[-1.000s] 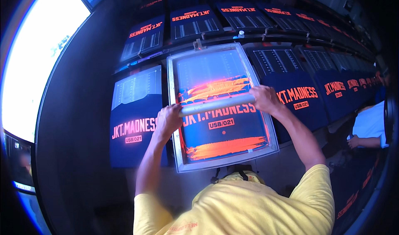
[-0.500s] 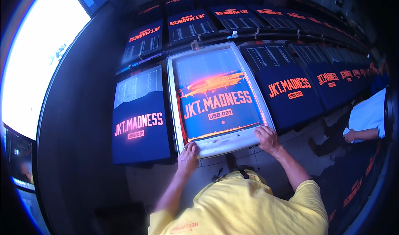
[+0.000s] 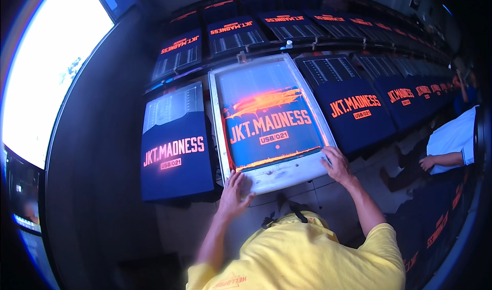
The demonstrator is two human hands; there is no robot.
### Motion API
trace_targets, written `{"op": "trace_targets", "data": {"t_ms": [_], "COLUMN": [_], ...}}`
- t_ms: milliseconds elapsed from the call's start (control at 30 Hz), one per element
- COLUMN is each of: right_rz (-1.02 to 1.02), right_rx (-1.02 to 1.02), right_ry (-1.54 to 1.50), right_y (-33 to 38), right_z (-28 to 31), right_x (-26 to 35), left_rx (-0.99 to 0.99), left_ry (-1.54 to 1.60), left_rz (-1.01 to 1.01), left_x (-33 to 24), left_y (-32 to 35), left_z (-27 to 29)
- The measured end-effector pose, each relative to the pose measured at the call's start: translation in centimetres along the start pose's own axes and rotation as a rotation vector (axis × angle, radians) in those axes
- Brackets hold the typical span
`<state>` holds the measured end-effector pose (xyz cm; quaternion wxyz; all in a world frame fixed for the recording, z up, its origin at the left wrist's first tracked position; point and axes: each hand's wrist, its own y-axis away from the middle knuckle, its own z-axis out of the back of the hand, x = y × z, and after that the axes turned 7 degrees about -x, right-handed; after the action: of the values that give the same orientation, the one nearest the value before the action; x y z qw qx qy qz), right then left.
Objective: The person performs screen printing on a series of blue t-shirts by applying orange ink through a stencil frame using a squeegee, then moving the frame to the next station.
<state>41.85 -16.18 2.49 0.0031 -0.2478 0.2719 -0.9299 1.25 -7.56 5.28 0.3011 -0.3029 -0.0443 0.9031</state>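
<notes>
A screen-printing frame [image 3: 277,177] with a pale, worn border lies in front of me over a dark shirt board. Orange ink [image 3: 266,102] is smeared across the upper part of its mesh, and a thin orange line runs along the near edge. Lettering shows through the mesh. My left hand [image 3: 234,197] rests at the near left corner with fingers stretched out and thumb apart. At the near right corner, my right hand [image 3: 336,165] lies with fingers extended along the border, thumb spread. Neither hand is wrapped round the frame.
A navy shirt [image 3: 174,172] with an orange print lies on a board to the left, another navy shirt [image 3: 356,128] to the right. More printed shirts line the far row. A small bottle [image 3: 289,44] stands on the rail between rows. People stand at right and far back.
Both my hands have loosened from gripping the near corners; their fingers are now spread. The person at right has lowered a hand, and more of a person at the back shows.
</notes>
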Motion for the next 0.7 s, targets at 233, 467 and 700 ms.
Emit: {"op": "trace_targets", "data": {"t_ms": [233, 467, 700], "right_rz": [-0.481, -0.634, -0.716], "right_rx": [-0.135, -0.305, -0.348], "right_ry": [0.058, -0.156, -0.13], "right_y": [-1.8, -2.1, -3.5], "right_z": [-3.2, -6.5, -7.4], "right_x": [-7.4, -10.3, -10.0], "left_rx": [-0.314, -0.288, -0.245], "left_ry": [0.16, 0.271, 0.253], "left_rz": [0.466, 0.631, 0.644], "left_x": [6.5, 9.0, 11.6], "left_y": [-1.4, -2.5, -3.7], "left_z": [-1.5, -2.5, -2.5]}}
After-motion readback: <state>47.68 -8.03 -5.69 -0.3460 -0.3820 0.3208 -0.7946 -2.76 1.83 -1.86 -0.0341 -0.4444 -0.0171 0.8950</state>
